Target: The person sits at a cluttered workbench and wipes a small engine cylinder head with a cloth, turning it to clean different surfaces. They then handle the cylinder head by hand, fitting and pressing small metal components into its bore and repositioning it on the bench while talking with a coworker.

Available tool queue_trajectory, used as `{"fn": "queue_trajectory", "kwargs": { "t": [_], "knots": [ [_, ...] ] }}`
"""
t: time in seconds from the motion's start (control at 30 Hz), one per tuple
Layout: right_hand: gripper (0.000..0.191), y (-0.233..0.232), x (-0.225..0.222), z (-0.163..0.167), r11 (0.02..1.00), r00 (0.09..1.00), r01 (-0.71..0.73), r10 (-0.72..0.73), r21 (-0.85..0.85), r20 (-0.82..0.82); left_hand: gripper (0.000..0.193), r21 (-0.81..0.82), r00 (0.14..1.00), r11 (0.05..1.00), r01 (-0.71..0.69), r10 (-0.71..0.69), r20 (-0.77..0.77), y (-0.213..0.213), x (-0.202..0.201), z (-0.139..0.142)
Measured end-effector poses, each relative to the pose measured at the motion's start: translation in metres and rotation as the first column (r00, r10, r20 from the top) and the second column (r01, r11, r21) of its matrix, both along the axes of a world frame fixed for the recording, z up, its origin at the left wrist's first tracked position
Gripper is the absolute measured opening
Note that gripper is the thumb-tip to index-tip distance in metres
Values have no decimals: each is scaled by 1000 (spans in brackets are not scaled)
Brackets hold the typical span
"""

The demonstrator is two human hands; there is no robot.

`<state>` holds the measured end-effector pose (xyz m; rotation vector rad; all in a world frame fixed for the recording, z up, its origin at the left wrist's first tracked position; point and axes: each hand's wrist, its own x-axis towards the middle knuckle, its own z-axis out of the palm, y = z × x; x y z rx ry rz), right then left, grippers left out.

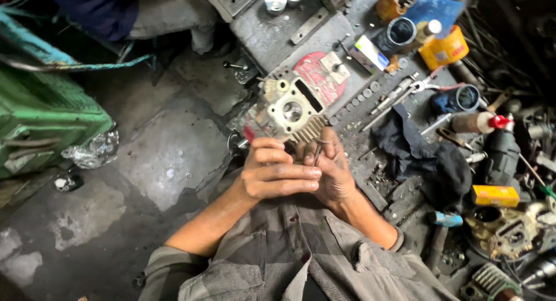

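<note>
Head view: looks down at two hands held close in front of the person's chest.
Left hand point(272, 173): its grip is curled, fingers pressed together, pointing to 3 o'clock, touching the right hand.
Right hand point(331, 172): its grip pinches a thin metal rod point(317, 153).
Rod: it stands nearly upright, long way running 12 to 6 o'clock, top end poking out above the fingers.
Nearer hand: the right one holds it; the left sits just beside, at 9 o'clock from it.
Engine head point(291, 111): a finned grey metal block on the tabletop point(272, 37), at 12 o'clock from the hands, near them.
Black cloth point(431, 156): at 3 o'clock, apart from the hands.
</note>
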<state>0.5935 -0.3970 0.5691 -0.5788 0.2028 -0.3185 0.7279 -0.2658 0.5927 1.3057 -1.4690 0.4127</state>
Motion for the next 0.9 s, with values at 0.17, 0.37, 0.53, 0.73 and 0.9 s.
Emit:
{"fn": "queue_trajectory", "kwargs": {
  "t": [0.17,0.37,0.53,0.73,0.9],
  "knots": [
    [38,-29,30,15,981,986,160,-165,-113,-32,15,-73,990,989,-129,124,-74,20,5,-7],
    [40,-64,58,20,451,958,49,-275,-891,-86,13,65,845,974,-217,221,-487,29,13,-22],
    [31,-58,66,24,112,937,-137,-309,-984,-166,8,259,696,938,-231,346,-630,39,22,-35],
    [30,-52,69,35,-9,944,-166,-290,-986,-157,6,223,628,965,-141,261,-733,33,29,-41],
    [28,-48,69,37,-89,943,-183,-298,-979,-149,4,214,576,975,-60,209,-790,26,33,-42]
  ]
}}
